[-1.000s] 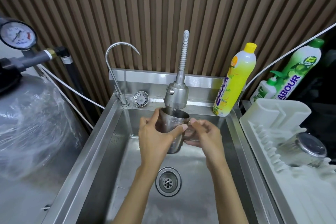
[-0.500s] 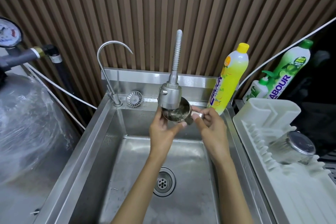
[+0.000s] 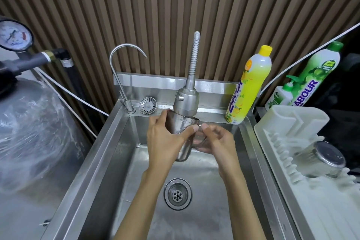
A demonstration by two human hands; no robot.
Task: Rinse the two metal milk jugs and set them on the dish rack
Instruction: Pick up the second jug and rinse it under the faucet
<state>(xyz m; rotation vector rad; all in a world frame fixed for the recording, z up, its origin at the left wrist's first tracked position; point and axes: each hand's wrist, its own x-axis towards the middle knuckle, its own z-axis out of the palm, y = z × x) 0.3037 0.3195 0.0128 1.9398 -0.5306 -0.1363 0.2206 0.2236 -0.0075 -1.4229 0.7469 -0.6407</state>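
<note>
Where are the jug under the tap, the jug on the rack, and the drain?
Jug under the tap (image 3: 178,125), head view, its marked side.
Jug on the rack (image 3: 329,157), head view, its round base.
Drain (image 3: 177,194), head view, its centre.

Holding a metal jug (image 3: 180,132) under the spray tap (image 3: 186,101), over the sink (image 3: 116,142).

Gripped round the body by the left hand (image 3: 165,142), held at the handle by the right hand (image 3: 216,142), mouth up just beneath the tap head. On the white dish rack (image 3: 292,122) at right, a second jug (image 3: 319,160) on its side.
</note>
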